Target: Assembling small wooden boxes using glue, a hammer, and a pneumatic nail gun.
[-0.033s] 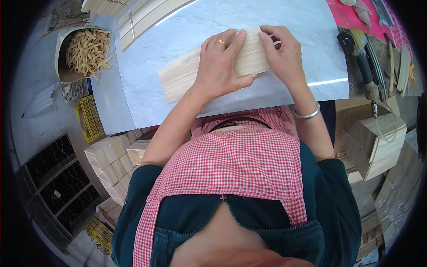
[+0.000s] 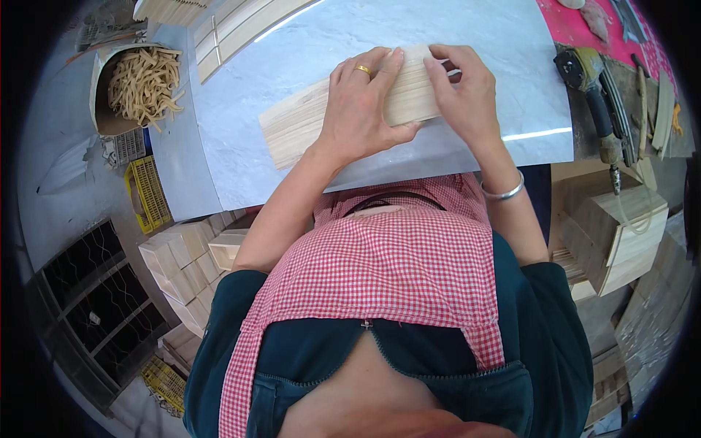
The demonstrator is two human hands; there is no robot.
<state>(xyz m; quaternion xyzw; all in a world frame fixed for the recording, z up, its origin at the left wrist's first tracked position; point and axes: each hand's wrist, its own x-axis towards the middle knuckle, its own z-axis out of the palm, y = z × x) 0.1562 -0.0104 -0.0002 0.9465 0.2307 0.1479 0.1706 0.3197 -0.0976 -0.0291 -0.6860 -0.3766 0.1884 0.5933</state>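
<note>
Pale wood bundle, not yet banded that I see: left hand grasps it, right hand curls at its end, grip unclear; banded slats beyond the left.

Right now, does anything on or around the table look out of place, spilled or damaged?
Only a small thing: some pale strips hang over the rim of their container at the left, which looks untidy. Nothing looks plainly spilled, and the wooden piece shows no obvious damage.
</note>
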